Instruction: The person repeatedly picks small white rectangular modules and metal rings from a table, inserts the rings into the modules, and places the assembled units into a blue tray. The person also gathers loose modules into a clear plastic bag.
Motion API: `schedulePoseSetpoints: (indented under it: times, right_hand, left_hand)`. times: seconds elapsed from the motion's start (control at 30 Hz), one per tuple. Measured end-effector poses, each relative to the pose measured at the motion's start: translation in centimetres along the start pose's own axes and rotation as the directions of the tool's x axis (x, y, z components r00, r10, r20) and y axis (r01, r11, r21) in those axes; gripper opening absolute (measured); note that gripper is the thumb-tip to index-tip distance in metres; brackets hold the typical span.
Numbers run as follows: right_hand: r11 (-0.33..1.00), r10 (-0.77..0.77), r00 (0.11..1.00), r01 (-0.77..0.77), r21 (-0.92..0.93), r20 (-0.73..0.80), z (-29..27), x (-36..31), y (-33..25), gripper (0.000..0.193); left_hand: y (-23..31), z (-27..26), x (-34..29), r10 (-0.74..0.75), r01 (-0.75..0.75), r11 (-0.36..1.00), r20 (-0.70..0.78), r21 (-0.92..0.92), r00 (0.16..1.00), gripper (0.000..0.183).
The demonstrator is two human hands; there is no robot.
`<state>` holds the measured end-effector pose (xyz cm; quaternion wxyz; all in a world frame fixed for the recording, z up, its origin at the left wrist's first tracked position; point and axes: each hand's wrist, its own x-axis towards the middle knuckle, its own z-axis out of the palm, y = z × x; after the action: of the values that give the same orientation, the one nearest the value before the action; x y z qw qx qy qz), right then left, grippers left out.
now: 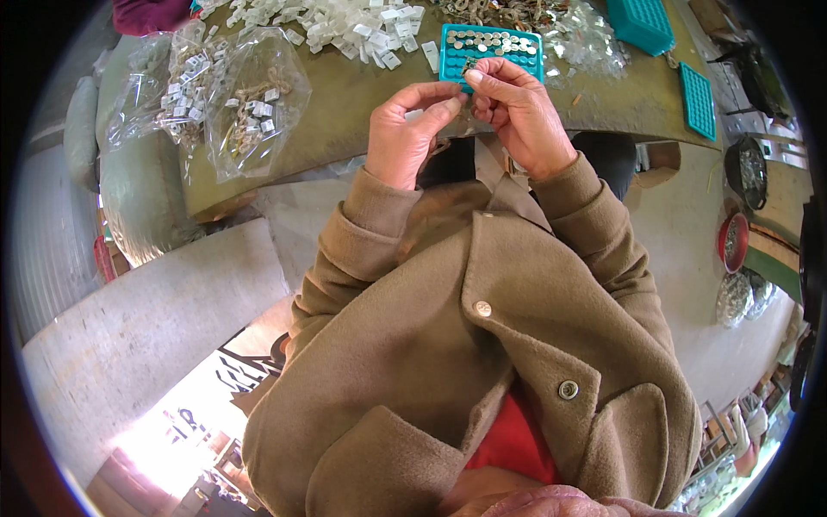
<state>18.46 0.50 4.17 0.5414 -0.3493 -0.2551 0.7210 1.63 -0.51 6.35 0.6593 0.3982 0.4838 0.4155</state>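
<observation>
A small dark piece with a greenish tint (469,66) is pinched between the thumb and forefinger of my right hand (527,121). Thumb and forefinger of my left hand (401,138) are closed together just below it; what they hold, if anything, is too small to make out. Both hands are raised over the front edge of the table. Right behind them lies a teal tray (536,72) with rows of round pockets. Several silvery round pieces (494,40) fill its far rows, and my right hand hides part of its near side.
White plastic housings (362,30) are heaped at the far middle of the table (336,121). Clear bags (258,99) with white-tagged cords lie left. Small clear parts (586,39) are piled to the right, near stacked teal trays (642,24) and another teal tray (697,101).
</observation>
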Motion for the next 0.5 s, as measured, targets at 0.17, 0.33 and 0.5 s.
schedulePoseSetpoints:
  times: [0.17, 0.33, 0.5]
  right_hand:
    - [0.998, 0.059, 0.997, -0.057, 0.037, -0.041, -0.2, 0.2, 0.5, 0.007]
    - [0.988, 0.034, 0.999, -0.031, 0.151, -0.018, 0.3, 0.1, 1.1, 0.007]
    - [0.969, 0.095, 0.995, -0.091, 0.232, -0.009, 0.3, 0.0, 1.3, 0.005]
  left_hand:
    - [-0.5, 0.3, 0.4, 0.032, -0.032, 0.991, -0.003, -0.128, 0.999, 0.006]
    - [-1.4, 0.4, 0.1, 0.209, -0.209, 0.978, 0.039, -0.001, 0.977, 0.003]
    - [-1.9, 1.0, 0.1, 0.206, -0.206, 0.979, -0.009, -0.01, 0.979, 0.006]
